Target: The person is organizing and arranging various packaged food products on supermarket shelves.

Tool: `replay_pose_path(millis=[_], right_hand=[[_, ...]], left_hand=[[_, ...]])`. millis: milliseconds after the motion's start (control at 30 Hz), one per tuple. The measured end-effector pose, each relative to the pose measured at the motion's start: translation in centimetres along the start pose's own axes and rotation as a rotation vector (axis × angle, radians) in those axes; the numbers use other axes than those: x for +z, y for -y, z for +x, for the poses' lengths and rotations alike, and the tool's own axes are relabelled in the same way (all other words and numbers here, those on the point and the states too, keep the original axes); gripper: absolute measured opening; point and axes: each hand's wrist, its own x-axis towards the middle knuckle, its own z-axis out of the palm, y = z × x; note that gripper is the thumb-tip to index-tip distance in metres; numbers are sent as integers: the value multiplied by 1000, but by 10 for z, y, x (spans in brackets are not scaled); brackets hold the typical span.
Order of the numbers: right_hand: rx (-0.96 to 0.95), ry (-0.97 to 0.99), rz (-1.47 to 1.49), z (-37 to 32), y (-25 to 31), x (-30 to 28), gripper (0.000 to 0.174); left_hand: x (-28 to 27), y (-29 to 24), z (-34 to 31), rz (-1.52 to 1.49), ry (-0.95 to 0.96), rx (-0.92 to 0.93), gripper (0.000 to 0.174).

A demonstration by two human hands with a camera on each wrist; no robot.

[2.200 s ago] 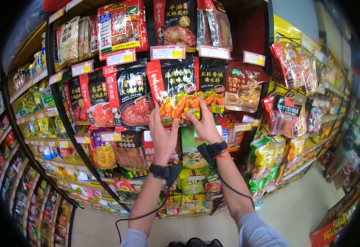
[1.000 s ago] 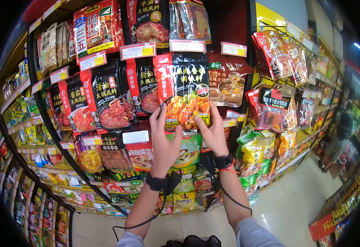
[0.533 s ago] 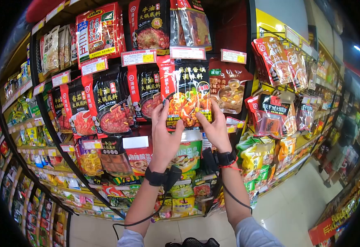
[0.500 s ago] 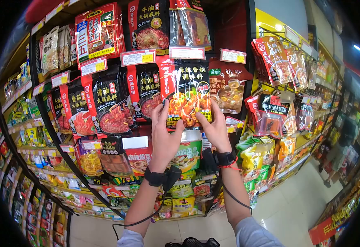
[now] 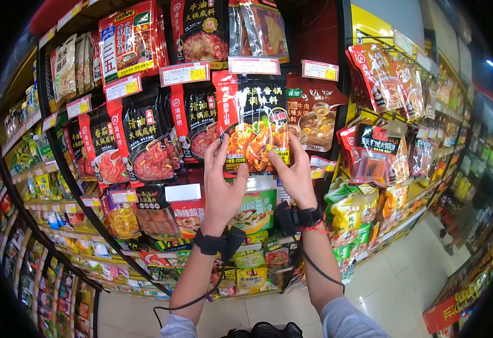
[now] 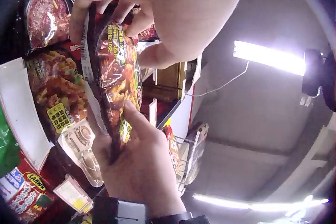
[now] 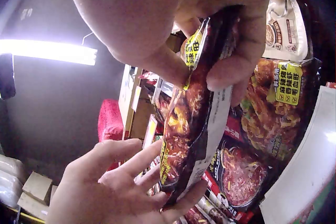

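Observation:
A black and red seasoning packet (image 5: 255,121) with a picture of cooked food stands upright between both hands, in front of the shelf row. My right hand (image 5: 298,177) pinches its lower right edge, thumb on the front and fingers behind. At the lower left edge, my left hand (image 5: 224,191) holds the packet with its fingers, the thumb near the bottom. Seen side-on in the left wrist view, the packet (image 6: 113,71) looks plump, with its back edge turned to the camera. The right wrist view shows the left hand (image 7: 110,187) with fingers spread against the packet's lower end.
Black hot pot base packets (image 5: 150,141) fill the row at left. A brown soup packet (image 5: 314,121) is at right, and price tags (image 5: 185,73) line the shelf edge above. More bags (image 5: 376,152) hang on hooks at far right; a tiled floor (image 5: 387,265) lies below.
The packet has shifted right along the shelf row in both hands, now overlapping the brown soup packet's left side. The head view has turned slightly. Over the last half second the hold looks the same.

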Motion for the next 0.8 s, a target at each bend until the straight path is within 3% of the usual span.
replay_pose_path(millis=[67,133,233,433,667,733,800], right_hand=[[-58,-14,-32,1,-9,-1,53],[64,13,37,-2,3,-2,52],[96,45,5,-3,6,-6,50],[52,58,-2,-2,6,-3,49],[10,10,-16,0,-33,2,51],[-25,-64,-287,-3,-37,2,51],[11,-36,-272,-4,-45,-3,52]], left_hand=[[0,0,0,28,-1,10,60],[-1,0,-1,37,9,22,60],[2,6,-3,-12,38,-21,60],[0,5,-5,18,19,-28,61],[21,35,-2,59,14,-47,63],[24,42,-3,95,6,-33,64],[33,48,-6,78,36,-41,62]])
